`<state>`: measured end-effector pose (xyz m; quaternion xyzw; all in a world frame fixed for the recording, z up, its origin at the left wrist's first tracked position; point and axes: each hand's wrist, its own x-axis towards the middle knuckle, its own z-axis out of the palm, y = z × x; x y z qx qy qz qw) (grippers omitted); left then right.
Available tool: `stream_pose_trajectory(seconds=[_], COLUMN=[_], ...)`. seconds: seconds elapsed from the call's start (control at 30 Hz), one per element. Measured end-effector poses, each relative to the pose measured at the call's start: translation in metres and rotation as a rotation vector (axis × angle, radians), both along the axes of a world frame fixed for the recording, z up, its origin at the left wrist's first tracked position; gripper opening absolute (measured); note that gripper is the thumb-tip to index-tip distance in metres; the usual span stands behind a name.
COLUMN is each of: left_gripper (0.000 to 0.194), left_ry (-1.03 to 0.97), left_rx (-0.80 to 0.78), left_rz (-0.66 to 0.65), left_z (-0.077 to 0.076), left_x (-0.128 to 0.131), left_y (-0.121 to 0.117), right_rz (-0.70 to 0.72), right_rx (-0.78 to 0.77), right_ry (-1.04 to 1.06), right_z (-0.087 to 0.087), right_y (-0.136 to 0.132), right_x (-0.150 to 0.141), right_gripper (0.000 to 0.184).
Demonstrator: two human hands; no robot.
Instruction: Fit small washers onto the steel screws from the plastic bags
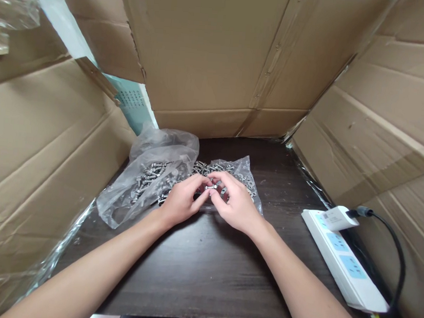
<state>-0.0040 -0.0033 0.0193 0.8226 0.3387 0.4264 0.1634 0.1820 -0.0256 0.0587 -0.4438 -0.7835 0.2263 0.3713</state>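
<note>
Between the fingertips of both hands is a small shiny metal bolt (210,187), lying roughly level. My left hand (186,198) pinches its left end, and my right hand (235,200) pinches the right end, where a nut or head shows. Just behind the hands is a heap of loose bolts (202,168). A clear plastic bag (120,205) of bolts lies to the left of my left hand. Beyond my right hand, a second clear bag (243,167) carries nuts or washers (249,184). My fingers partly hide the bolt and the heap.
Cardboard walls (213,46) enclose the dark wooden table (188,270) on the left, back and right. A white power strip (343,257) with a plugged-in white adapter (335,218) and black cable (402,257) lies along the right side. A printed sheet (130,98) shows at back left.
</note>
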Motion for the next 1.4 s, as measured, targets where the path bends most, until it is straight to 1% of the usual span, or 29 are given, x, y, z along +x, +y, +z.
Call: stream_pose_trajectory(seconds=[0.17, 0.3, 0.4, 0.47, 0.6, 0.67, 0.77, 0.83, 0.9, 1.0, 1.2, 1.4], left_gripper=[0.009, 0.009, 0.008, 0.008, 0.008, 0.008, 0.009, 0.009, 0.01, 0.009, 0.013, 0.013], left_ry=[0.016, 0.026, 0.01, -0.001, -0.009, -0.004, 0.001, 0.003, 0.002, -0.002, 0.018, 0.012], left_rx=[0.0, 0.024, 0.017, 0.006, 0.004, 0.009, 0.009, 0.008, 0.005, 0.006, 0.014, 0.005], left_rz=[0.019, -0.011, -0.004, 0.014, 0.017, 0.01, -0.001, -0.008, -0.008, -0.005, -0.023, -0.022], left_z=[0.0012, 0.0009, 0.0005, 0.0004, -0.0002, -0.0008, -0.0015, -0.0015, -0.0013, -0.001, -0.0011, -0.0008], left_x=[0.0007, 0.0005, -0.0007, -0.0017, -0.002, -0.0014, -0.0003, 0.0, -0.0001, -0.0006, -0.0005, -0.0005], left_y=[-0.0008, -0.0017, -0.001, 0.0003, 0.002, 0.0019, 0.0011, 0.0006, 0.0006, 0.0007, 0.0001, 0.0008], right_rz=[-0.032, -0.074, -0.106, -0.096, -0.045, -0.031, -0.04, -0.064, -0.075, -0.045, -0.032, -0.031], right_rx=[0.001, -0.103, -0.108, -0.075, -0.04, -0.029, -0.076, -0.102, -0.085, -0.053, -0.117, -0.114], right_ry=[-0.005, -0.065, -0.079, -0.053, -0.017, -0.014, -0.031, -0.045, -0.035, -0.007, -0.058, -0.049], right_z=[0.0004, 0.0044, 0.0055, 0.0044, 0.0007, 0.0, 0.0012, 0.002, 0.0022, 0.0019, 0.0045, 0.0031], right_y=[0.0003, 0.0007, 0.0012, 0.0014, 0.0016, 0.0017, 0.0014, 0.001, 0.0007, 0.0007, 0.0, 0.0003], right_x=[0.0016, 0.0053, 0.0068, 0.0065, 0.0045, 0.0038, 0.0036, 0.0037, 0.0035, 0.0027, 0.0015, 0.0013], right_gripper=[0.033, 0.024, 0.026, 0.025, 0.031, 0.029, 0.024, 0.023, 0.023, 0.026, 0.023, 0.022])
